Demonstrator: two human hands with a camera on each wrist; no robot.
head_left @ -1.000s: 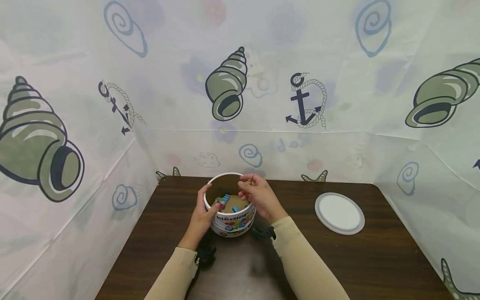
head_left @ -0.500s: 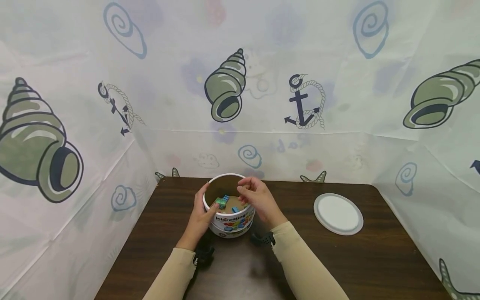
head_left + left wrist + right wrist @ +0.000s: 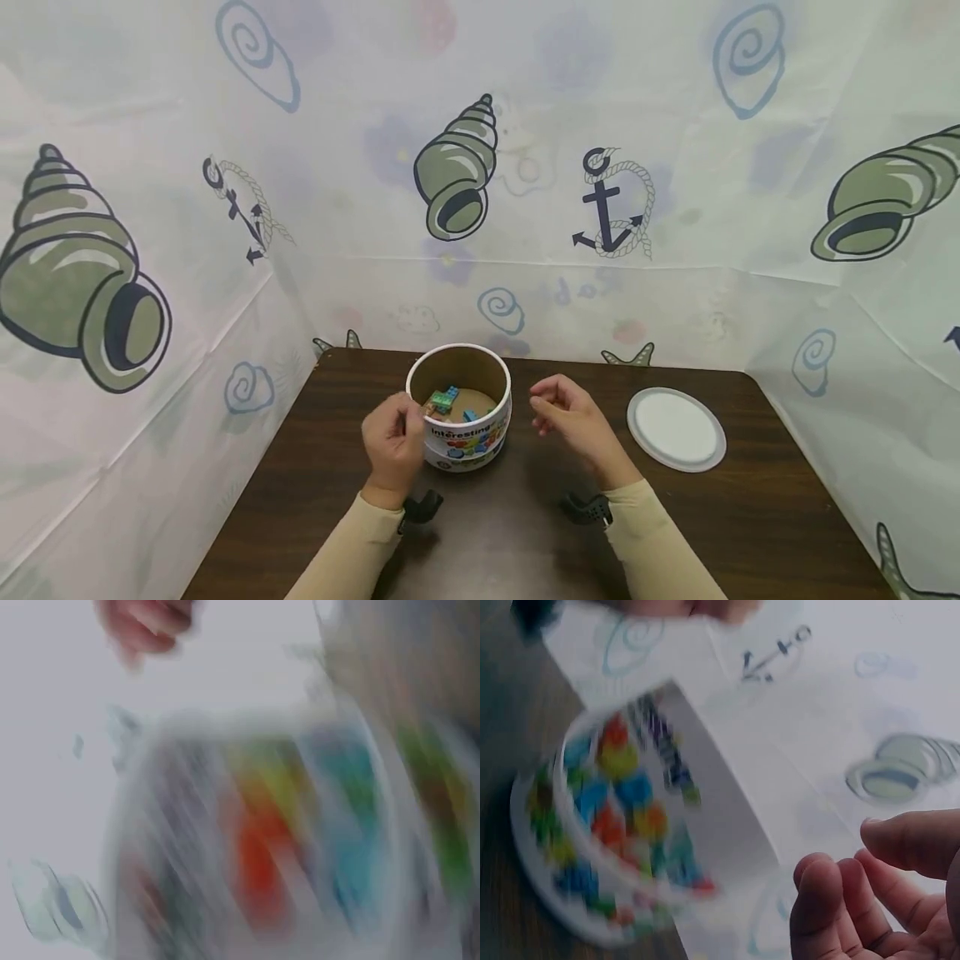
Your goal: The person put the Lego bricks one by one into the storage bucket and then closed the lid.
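A round white bucket (image 3: 459,450), printed with colourful shapes and lettering, stands uncovered on the table. Inside lie a few small building bricks, among them a green brick (image 3: 442,402) and a blue brick (image 3: 470,415). My left hand (image 3: 393,446) hovers at the bucket's left front, fingers loosely curled, with nothing seen in it; the left wrist view is blurred. To the right of the bucket and apart from it, my right hand (image 3: 581,425) is raised. Its fingers (image 3: 817,892) bend loosely, and the right wrist view shows a gap to the thumb with no object there.
A round white lid (image 3: 677,429) lies flat at the right on the dark wooden table (image 3: 720,533). Behind and on both sides hangs a white sheet (image 3: 337,208) printed with shells and anchors. Dark wrist devices show at both cuffs.
Both hands have come away from the bucket. My left hand let go of its left side and moved toward me; my right hand left the rim and moved right. The bucket stays in place.
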